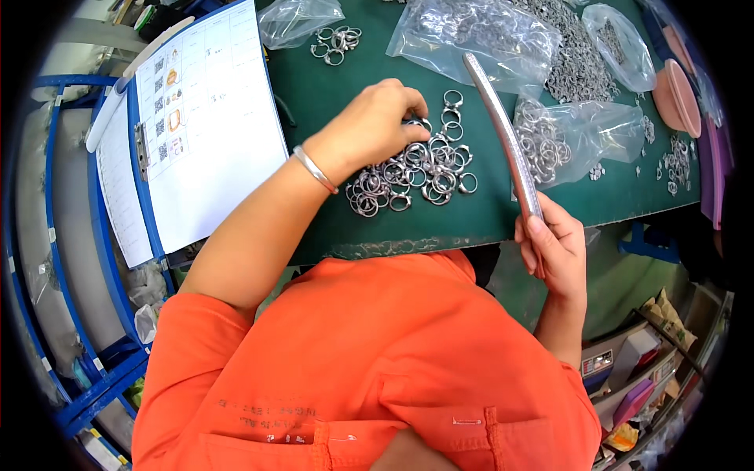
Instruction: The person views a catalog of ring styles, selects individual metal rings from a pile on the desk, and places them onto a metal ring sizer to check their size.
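My left hand (375,124) reaches over a heap of silver-coloured metal rings (415,171) on the green table. Its thumb and fingers are curled together around a ring (422,123), partly hidden by the fingertips. My right hand (556,245) grips the lower end of a long tapered ring mandrel (499,125). The mandrel stands tilted, its thinner tip pointing away and to the left, with no ring on it. Just right of my left hand, a few rings (452,98) lie in a short row leading from the heap.
A clipboard with printed sheets (216,102) covers the table's left side. Farther back lie a small ring cluster (336,45), plastic bags (479,43), and a spread of small grey metal parts (577,67). A bag of rings (542,145) sits right of the mandrel, near a pink bowl (677,100).
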Demonstrator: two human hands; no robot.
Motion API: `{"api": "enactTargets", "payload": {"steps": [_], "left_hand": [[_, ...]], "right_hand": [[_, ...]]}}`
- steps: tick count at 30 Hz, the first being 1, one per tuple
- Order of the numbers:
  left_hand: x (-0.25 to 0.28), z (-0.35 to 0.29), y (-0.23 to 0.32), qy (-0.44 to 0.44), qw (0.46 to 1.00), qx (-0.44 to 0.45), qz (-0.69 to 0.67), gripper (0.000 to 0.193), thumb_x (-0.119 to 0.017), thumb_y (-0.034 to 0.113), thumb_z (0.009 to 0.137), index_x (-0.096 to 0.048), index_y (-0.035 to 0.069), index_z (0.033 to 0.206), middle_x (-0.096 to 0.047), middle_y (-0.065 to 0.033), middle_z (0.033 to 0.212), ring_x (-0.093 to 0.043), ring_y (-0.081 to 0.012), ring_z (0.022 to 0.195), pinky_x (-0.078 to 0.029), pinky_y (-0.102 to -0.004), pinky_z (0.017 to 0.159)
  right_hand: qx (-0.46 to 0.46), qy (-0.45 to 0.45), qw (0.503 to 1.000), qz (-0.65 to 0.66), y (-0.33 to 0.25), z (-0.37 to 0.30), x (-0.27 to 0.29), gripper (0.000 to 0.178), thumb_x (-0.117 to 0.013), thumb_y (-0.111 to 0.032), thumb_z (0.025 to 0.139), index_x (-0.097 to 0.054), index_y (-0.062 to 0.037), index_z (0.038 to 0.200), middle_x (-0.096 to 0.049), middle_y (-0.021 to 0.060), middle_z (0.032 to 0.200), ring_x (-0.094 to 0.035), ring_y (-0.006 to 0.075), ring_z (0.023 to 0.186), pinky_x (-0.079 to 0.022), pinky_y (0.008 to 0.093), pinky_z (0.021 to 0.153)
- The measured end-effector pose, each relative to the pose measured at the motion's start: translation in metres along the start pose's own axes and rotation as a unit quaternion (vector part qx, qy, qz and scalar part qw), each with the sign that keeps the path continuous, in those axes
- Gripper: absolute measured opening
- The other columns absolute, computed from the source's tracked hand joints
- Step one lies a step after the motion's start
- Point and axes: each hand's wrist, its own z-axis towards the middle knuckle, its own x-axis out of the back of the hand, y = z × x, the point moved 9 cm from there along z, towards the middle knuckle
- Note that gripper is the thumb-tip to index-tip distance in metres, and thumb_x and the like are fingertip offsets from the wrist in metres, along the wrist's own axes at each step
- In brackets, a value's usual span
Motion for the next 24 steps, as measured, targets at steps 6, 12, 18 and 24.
{"api": "enactTargets", "payload": {"steps": [6,12,18,24], "left_hand": [[0.009,-0.016,0.0,-0.003,0.973,0.154,-0.17,0.02,-0.068,0.008,0.074,-0.064,0.0,0.091,-0.059,-0.0036,0.074,-0.055,-0.0094,0.065,-0.045,-0.023,0.059],[0.005,-0.044,-0.017,-0.015,0.879,0.26,-0.4,0.022,-0.06,0.008,0.082,-0.06,-0.004,0.101,-0.063,-0.0063,0.082,-0.059,-0.01,0.07,-0.049,-0.0208,0.063],[-0.004,-0.055,0.001,-0.021,0.84,0.253,-0.48,0.023,-0.062,-0.002,0.079,-0.058,-0.007,0.1,-0.063,-0.0107,0.089,-0.062,-0.0141,0.08,-0.052,-0.0241,0.072],[-0.003,-0.06,0.007,0.004,0.822,0.225,-0.524,0.022,-0.062,-0.004,0.077,-0.057,-0.006,0.099,-0.063,-0.0105,0.091,-0.062,-0.0139,0.079,-0.052,-0.0231,0.07]], "right_hand": [[0.009,-0.006,1.0,0.007,0.0,0.0,-0.003,0.037,-0.051,-0.013,0.089,-0.046,0.0061,0.121,-0.052,0.0035,0.07,-0.039,0.0033,0.042,-0.027,0.0168,0.037],[-0.028,-0.021,0.999,0.024,0.003,0.006,-0.018,0.037,-0.056,-0.007,0.086,-0.047,0.0058,0.12,-0.052,0.0016,0.072,-0.043,0.0028,0.049,-0.031,0.0161,0.043],[0.026,-0.003,1.0,-0.014,-0.018,0.042,-0.066,0.036,-0.064,0.002,0.075,-0.044,0.0005,0.104,-0.054,0.0011,0.08,-0.049,0.0037,0.067,-0.039,0.0168,0.053],[0.089,-0.003,0.996,-0.007,-0.03,0.063,-0.083,0.036,-0.062,0.004,0.076,-0.041,0.0008,0.105,-0.055,0.0071,0.094,-0.053,0.0063,0.07,-0.044,0.0178,0.054]]}}
